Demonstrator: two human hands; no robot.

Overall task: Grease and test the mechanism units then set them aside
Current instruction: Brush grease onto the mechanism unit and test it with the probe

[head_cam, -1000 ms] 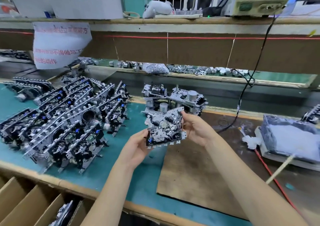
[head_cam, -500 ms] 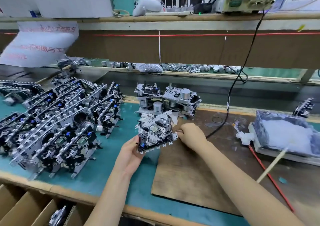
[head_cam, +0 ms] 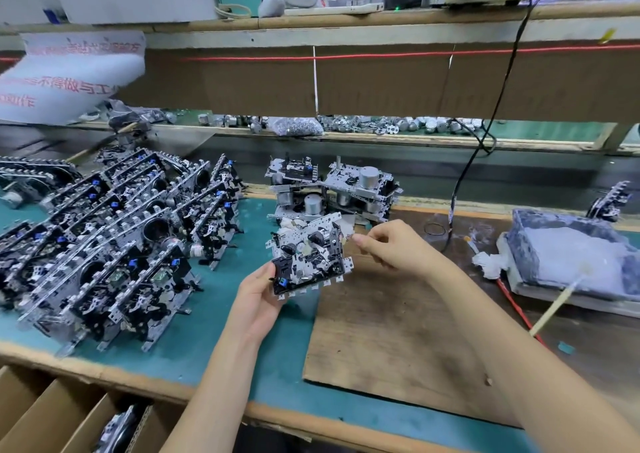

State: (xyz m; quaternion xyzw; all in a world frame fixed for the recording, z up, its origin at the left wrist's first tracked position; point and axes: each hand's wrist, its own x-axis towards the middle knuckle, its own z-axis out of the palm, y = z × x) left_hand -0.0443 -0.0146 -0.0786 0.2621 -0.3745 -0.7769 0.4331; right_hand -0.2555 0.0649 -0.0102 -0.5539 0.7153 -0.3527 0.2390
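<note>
My left hand (head_cam: 258, 302) grips a metal mechanism unit (head_cam: 308, 260) by its lower left corner and holds it tilted above the green mat (head_cam: 277, 366). My right hand (head_cam: 391, 246) is at the unit's upper right edge, fingers curled, thumb and forefinger pinching a part there. A tray of white grease (head_cam: 568, 258) lies at the right with a pale applicator stick (head_cam: 554, 308) leaning on its front edge.
Several finished-looking units (head_cam: 104, 244) stand in rows on the left. A stack of units (head_cam: 332, 189) sits just behind the held one. A brown board (head_cam: 398, 331) lies under my right arm. A black cable (head_cam: 467, 175) hangs down. Cardboard boxes (head_cam: 52, 418) are below the front edge.
My right hand let go of the unit's right side, drew back with curled fingers, and now pinches at its upper right edge. My left hand kept holding the unit, slightly lower.
</note>
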